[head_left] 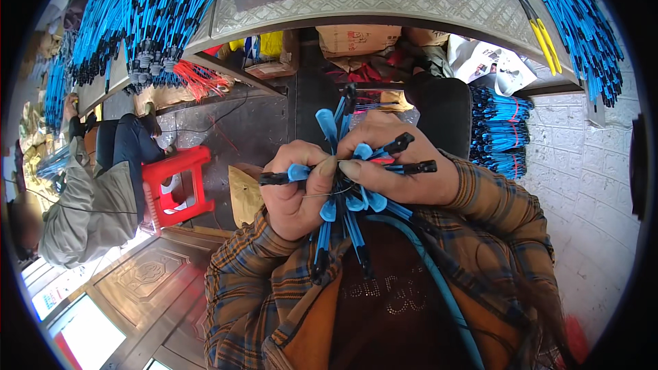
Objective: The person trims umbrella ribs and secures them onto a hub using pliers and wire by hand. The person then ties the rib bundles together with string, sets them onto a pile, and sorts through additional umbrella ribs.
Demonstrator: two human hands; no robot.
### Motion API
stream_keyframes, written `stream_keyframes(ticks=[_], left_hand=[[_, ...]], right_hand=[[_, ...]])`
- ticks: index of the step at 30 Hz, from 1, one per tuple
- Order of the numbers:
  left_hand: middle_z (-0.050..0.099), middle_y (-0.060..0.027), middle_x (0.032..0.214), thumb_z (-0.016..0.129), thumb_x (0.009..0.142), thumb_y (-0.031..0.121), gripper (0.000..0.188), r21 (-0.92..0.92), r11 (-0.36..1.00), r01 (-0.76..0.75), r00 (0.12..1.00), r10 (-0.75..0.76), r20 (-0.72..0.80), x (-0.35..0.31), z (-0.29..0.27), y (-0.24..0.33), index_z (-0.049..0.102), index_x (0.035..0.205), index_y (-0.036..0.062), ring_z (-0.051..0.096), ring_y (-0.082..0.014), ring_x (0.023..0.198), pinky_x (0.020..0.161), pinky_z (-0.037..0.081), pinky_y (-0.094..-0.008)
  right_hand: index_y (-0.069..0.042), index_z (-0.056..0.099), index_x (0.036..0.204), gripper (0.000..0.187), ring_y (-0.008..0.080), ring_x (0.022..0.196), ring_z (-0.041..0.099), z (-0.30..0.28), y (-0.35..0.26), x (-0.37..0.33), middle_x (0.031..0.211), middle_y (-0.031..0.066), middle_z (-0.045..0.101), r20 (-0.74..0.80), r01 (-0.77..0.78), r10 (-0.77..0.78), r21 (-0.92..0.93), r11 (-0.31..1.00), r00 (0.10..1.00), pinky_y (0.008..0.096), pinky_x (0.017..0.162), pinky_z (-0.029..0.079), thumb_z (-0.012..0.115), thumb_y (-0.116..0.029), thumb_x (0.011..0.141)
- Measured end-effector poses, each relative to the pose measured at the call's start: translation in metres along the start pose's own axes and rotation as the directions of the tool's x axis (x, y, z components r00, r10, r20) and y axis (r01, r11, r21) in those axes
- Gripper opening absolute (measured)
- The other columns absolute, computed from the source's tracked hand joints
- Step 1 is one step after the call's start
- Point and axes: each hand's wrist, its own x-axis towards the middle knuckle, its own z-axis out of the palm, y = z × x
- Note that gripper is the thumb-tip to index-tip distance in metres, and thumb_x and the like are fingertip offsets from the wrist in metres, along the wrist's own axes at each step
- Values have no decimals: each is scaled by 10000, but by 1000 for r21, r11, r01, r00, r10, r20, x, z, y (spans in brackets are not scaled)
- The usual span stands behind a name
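Slippage looks the likeliest trouble: the bundle (353, 185) of blue strips with black ends fans out in every direction from one small pinch point, so a slack grip could let the strips spring apart and drop into the lap. A thin wire (322, 194) seems to run across the pinch; if so, it could slide off the gathered middle, though it is too fine to be sure of its path. Black ends jutting past the fingers could also catch on the plaid sleeves.

Both hands meet at chest height, above the lap and well apart from the bench (356, 0) at the top of the view. The left hand (295, 188) is curled closed around the left side of the bundle, thumb pressed against the middle. The right hand (397, 168) pinches the same middle from the other side, thumb tip touching the left thumb, fingers folded over the strips. So the bundle lies between and partly inside both hands, its ends sticking out above, below and to the sides.

More blue bundles hang over the bench's left edge (147, 14) and right corner (576, 20). Another person sits near a red stool (175, 185) at left.
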Motion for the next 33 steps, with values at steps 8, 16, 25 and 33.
stream_keyframes(ticks=[8, 16, 25, 33], left_hand=[[561, -48, 780, 623, 778, 8, 94, -116, 972, 207, 962, -180, 205, 15, -17, -1, 560, 848, 8, 539, -110, 729, 672, 433, -235], [588, -77, 817, 658, 729, 0, 138, -35, 972, 230, 866, -189, 462, 33, -38, 2, 576, 840, 9, 562, -149, 736, 654, 440, -257], [607, -75, 761, 725, 676, 60, 175, 33, 975, 219, 784, -195, 590, 43, -38, 9, 601, 789, 8, 570, -175, 685, 632, 439, -264], [606, -74, 745, 723, 675, 54, 168, 32, 986, 166, 781, -151, 606, 46, -37, 6, 608, 788, 8, 581, -175, 686, 628, 443, -268]], right_hand=[[-37, 574, 883, 110, 160, 767, 517, 4, 5, -5, 821, 52, 561, -95, -59, 78, 185, 981, 992, 294, 710, 394, 557, -134, 833], [-41, 583, 891, 102, 168, 775, 521, 4, 7, -2, 823, 51, 562, -107, 14, 7, 194, 981, 994, 297, 730, 394, 573, -115, 821], [-71, 606, 895, 110, 182, 821, 514, 2, 4, 0, 868, 51, 549, -70, 105, -93, 195, 975, 993, 301, 750, 391, 611, -92, 787], [-83, 617, 897, 123, 190, 834, 506, -2, 7, -1, 885, 61, 542, -39, 71, -64, 224, 972, 997, 302, 761, 385, 618, -91, 774]])
